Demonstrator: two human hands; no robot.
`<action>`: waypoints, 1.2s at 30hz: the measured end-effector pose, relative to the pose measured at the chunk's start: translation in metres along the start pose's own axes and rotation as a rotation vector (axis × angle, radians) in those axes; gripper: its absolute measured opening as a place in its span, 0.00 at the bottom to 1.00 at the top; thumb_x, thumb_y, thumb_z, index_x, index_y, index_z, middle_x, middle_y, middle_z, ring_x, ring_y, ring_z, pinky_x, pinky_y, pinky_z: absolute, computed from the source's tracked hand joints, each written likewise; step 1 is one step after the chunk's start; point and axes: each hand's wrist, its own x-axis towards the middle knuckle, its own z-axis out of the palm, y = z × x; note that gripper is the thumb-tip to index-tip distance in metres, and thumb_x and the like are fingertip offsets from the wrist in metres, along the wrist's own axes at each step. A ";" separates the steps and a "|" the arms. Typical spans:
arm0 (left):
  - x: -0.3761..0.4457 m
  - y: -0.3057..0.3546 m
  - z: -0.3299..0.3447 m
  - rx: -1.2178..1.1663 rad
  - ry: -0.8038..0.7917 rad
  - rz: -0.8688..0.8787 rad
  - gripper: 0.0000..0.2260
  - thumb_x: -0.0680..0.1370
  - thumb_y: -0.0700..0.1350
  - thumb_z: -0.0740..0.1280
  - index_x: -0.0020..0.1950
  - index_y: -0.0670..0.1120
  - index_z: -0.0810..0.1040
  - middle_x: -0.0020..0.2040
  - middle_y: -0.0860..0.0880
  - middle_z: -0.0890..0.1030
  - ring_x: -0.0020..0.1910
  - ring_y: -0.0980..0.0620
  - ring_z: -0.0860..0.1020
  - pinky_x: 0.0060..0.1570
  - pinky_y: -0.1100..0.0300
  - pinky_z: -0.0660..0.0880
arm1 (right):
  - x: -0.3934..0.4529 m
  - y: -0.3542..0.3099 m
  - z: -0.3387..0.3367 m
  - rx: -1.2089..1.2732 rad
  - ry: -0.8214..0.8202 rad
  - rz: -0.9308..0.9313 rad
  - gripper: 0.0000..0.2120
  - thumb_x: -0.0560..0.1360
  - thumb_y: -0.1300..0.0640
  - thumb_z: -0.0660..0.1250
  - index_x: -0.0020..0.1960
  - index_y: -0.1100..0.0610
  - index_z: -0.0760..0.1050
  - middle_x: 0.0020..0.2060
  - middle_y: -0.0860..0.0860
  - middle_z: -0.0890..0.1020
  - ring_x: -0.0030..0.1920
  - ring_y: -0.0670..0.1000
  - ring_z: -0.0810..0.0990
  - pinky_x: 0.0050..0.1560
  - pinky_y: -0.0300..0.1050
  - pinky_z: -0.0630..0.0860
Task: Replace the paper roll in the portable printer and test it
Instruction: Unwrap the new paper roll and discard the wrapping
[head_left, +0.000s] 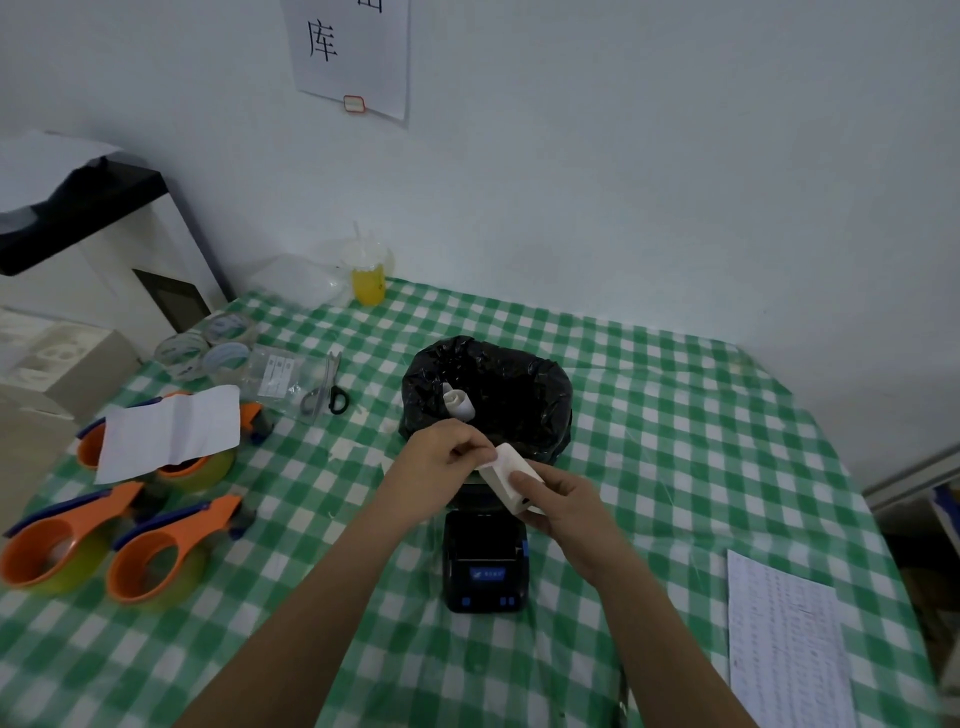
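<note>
The left hand (448, 451) pinches the far end of the paper roll (508, 478); the right hand (558, 500) grips its near end — long axis slanting toward the person — just above the printer (486, 558) (directly below both hands).

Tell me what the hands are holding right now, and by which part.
Both hold a white paper roll above the black printer. The right hand grips its near end; the left hand pinches its far upper edge.
</note>
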 end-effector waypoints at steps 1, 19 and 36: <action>0.001 -0.002 0.001 -0.026 0.026 -0.032 0.04 0.74 0.44 0.68 0.42 0.49 0.81 0.45 0.50 0.80 0.45 0.53 0.78 0.48 0.59 0.75 | 0.001 0.001 0.000 -0.005 0.009 0.000 0.14 0.74 0.59 0.67 0.59 0.57 0.78 0.48 0.51 0.84 0.44 0.45 0.82 0.41 0.36 0.79; 0.110 -0.040 0.023 0.101 0.146 -0.260 0.06 0.71 0.44 0.72 0.39 0.43 0.80 0.40 0.46 0.81 0.40 0.48 0.79 0.41 0.56 0.74 | 0.062 0.009 -0.024 0.090 0.271 0.072 0.17 0.73 0.59 0.69 0.61 0.61 0.76 0.46 0.50 0.80 0.47 0.48 0.79 0.50 0.46 0.78; 0.166 -0.064 0.039 0.423 -0.100 -0.244 0.05 0.74 0.33 0.63 0.42 0.32 0.77 0.40 0.47 0.67 0.35 0.46 0.70 0.34 0.56 0.66 | 0.081 0.016 -0.043 0.184 0.309 0.072 0.15 0.73 0.58 0.68 0.59 0.60 0.77 0.47 0.51 0.82 0.47 0.48 0.80 0.42 0.38 0.79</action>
